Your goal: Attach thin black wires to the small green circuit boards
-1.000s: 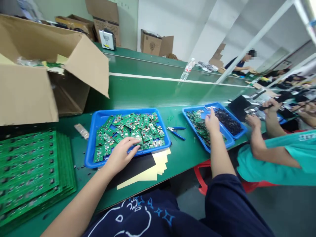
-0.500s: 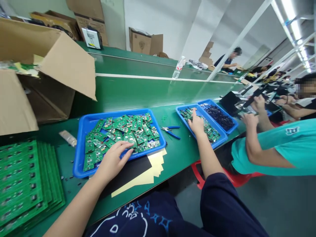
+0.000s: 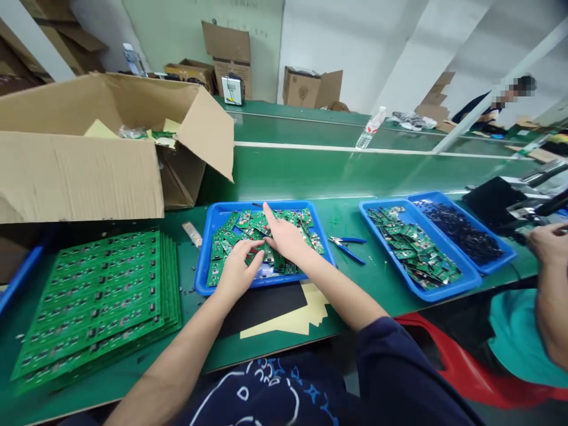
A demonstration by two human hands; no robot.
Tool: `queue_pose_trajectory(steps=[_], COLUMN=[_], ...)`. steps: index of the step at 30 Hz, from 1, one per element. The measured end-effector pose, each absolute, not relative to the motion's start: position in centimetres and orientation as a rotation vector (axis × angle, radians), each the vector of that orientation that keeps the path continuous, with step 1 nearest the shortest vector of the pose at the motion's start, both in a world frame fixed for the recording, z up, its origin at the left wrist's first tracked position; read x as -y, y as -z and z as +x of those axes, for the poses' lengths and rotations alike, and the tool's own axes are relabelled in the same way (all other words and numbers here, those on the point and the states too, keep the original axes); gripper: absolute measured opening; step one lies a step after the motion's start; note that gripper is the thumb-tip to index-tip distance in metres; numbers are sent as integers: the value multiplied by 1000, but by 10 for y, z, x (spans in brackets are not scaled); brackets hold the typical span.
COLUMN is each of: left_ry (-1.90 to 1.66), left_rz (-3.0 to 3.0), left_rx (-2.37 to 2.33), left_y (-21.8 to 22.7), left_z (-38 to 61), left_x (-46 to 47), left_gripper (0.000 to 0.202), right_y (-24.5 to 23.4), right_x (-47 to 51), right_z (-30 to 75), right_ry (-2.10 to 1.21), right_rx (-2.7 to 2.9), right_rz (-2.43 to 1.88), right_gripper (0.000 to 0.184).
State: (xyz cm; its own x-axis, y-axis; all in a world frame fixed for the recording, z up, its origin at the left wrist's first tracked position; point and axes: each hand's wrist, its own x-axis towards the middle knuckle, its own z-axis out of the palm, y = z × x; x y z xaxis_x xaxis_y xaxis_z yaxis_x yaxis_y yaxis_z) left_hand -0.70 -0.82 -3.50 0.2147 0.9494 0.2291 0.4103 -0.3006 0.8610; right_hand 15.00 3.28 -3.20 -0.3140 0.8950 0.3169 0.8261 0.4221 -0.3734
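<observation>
Green workbench (image 3: 355, 284), blue tray (image 3: 217, 216) of small circuit boards (image 3: 226, 242) straight ahead
Lays right hand (image 3: 284, 236) spread on the boards, forefinger stretched out; curls left hand (image 3: 237, 273) just beside, fingertips on one board, grip hidden

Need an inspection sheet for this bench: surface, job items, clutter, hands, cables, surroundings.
Surface: green bench, small loose bits near the tray.
Job's things: blue tray heaped with small circuit boards.
Clutter: pliers; panel stack; open cardboard box; black and yellow sheets; second boards tray; tray of black parts.
Grippers: left hand curled on the boards, grip unclear; right hand flat and open on them.
Cables: nothing seen.
Surroundings: conveyor belt behind; water bottle beyond; co-worker's hand at right.
</observation>
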Motion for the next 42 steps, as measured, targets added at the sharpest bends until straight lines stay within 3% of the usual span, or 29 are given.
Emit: queue_pose_trajectory(steps=[3,7,13,15,19,23,28,32,42], left_ry=[-1062,-1124,-1241,-1276,-1260,-1153,-1008,-925,-879], left_rz=[1712,1494,1244,1189,1120,1133,1188,1215,1362], left_rx=[-1296,-1316,-1274,-1272,-1249,-1221,-1192,-1186,-1244], left_y=[36,38,32,28,25,24,23,25,21], left_z=[-9,-9,-5,-6,-9,-6,0,1,-2], left_x=[5,3,8,9,8,10,13,12,13], left_gripper=[31,42,27,26,25,25,22,32,25], right_y=[34,33,34,35,36,35,37,37,38], right_x=[-40,-24,4,6,3,8,16,17,19], right_z=[150,159,148,148,158,161,155,155,157], right_ry=[-332,-817,-1186,-1108,-843,-891,-697,-479,-425], right_rx=[2032,1616,1352,1292,1131,1243,1658,1819,1959], right_rz=[-1460,-1206,-987,-978,-1082,-1062,-1031,-1014,-1015], right_gripper=[71,75,76,67,29,16,19,25,46])
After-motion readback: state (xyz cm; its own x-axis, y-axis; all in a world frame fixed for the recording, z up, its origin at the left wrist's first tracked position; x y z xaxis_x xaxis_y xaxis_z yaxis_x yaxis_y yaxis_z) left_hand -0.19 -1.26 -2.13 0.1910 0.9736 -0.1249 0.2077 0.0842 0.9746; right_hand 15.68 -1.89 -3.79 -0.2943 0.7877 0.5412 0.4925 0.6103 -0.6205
